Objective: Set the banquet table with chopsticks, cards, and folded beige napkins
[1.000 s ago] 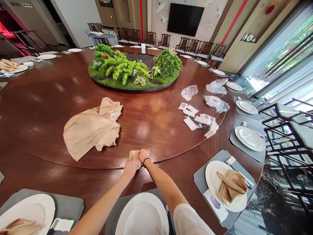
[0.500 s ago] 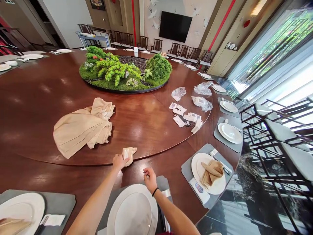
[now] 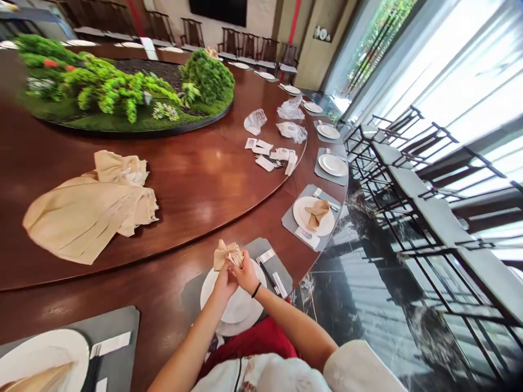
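Observation:
Over the far rim of a white plate (image 3: 232, 307), my left hand (image 3: 225, 276) and my right hand (image 3: 245, 273) hold one folded beige napkin (image 3: 223, 256) together. Its pleated edges show between the fingers, and both hands are closed on it. The plate stack rests on a grey placemat (image 3: 261, 249). Black chopsticks (image 3: 267, 275) and a white paper packet (image 3: 280, 284) lie to the right of the plate. A heap of loose beige napkins (image 3: 85, 209) is spread on the turntable to the left.
Plastic bags (image 3: 291, 130) and small white packets (image 3: 265, 162) lie on the turntable. A green plant display (image 3: 126, 98) stands at its middle. One place setting holds a folded napkin (image 3: 317, 213). Chairs (image 3: 412, 179) line the right side.
My left hand has brought the folded napkin from the turntable edge to above the plate. My right hand has taken hold of it too. The view has swung right.

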Action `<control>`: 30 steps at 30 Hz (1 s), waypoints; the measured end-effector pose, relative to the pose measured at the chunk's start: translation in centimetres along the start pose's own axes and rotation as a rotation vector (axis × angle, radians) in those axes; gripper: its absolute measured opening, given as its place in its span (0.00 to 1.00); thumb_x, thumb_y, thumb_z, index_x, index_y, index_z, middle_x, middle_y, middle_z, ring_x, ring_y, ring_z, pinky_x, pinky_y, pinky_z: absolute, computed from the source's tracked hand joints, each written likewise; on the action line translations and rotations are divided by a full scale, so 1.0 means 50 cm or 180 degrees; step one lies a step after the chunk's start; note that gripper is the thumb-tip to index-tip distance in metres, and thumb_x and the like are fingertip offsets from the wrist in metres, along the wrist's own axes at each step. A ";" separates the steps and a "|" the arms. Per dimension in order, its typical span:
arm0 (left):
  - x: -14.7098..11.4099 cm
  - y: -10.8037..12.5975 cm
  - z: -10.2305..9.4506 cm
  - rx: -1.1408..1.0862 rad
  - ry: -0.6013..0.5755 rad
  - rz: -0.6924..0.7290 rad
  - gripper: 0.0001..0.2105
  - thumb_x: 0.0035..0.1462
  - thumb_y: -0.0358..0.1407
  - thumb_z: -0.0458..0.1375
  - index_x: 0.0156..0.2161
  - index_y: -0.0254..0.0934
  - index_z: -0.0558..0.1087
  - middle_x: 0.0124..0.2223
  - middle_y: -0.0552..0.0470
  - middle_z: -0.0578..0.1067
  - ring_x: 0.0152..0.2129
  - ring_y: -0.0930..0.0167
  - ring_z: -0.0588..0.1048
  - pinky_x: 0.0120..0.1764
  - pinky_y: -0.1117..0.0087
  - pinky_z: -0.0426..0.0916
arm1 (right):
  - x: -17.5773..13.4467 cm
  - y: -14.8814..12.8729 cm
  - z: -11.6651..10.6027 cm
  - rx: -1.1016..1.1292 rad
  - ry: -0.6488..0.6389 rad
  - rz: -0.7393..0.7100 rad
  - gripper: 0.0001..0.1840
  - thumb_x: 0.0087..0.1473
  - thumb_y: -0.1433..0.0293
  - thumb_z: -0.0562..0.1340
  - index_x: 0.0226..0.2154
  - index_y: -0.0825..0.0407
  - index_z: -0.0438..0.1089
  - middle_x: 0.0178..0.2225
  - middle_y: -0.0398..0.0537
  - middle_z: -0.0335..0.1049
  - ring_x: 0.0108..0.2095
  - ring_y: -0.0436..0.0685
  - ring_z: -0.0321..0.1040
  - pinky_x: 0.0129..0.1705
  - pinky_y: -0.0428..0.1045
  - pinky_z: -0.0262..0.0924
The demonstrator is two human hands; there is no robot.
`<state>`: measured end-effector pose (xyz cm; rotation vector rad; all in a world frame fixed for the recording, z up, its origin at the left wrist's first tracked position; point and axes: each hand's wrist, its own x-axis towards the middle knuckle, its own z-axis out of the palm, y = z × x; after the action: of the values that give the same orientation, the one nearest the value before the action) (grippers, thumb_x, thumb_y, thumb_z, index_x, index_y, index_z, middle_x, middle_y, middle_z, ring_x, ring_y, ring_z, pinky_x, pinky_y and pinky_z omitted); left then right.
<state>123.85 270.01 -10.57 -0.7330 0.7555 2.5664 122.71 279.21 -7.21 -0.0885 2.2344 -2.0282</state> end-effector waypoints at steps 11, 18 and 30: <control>0.033 0.156 -0.101 0.5138 -0.2111 0.0584 0.10 0.43 0.39 0.66 0.28 0.37 0.73 0.29 0.53 0.75 0.31 0.69 0.72 0.38 0.68 0.65 | -0.193 0.029 -0.035 -0.2375 -0.0448 -0.0092 0.20 0.51 0.72 0.62 0.46 0.50 0.58 0.44 0.50 0.65 0.44 0.56 0.63 0.45 0.50 0.58; 0.058 0.113 -0.152 0.5928 -0.2526 0.1123 0.05 0.48 0.36 0.61 0.31 0.40 0.77 0.33 0.50 0.75 0.36 0.66 0.70 0.43 0.66 0.63 | -0.230 0.084 0.051 -0.2922 -0.0323 0.0262 0.23 0.51 0.68 0.64 0.49 0.52 0.59 0.44 0.53 0.64 0.45 0.62 0.63 0.49 0.59 0.53; 0.064 0.075 -0.161 0.6239 -0.2148 0.0739 0.10 0.52 0.40 0.56 0.35 0.43 0.79 0.39 0.47 0.77 0.42 0.62 0.71 0.49 0.62 0.64 | -0.400 0.150 -0.026 -0.1484 -0.0521 0.0420 0.43 0.39 0.61 0.72 0.57 0.49 0.59 0.58 0.58 0.57 0.43 0.60 0.70 0.45 0.54 0.65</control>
<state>122.53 263.00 -16.75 0.7936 2.2595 0.8828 142.63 283.74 -13.50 -0.1388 2.4803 -1.3517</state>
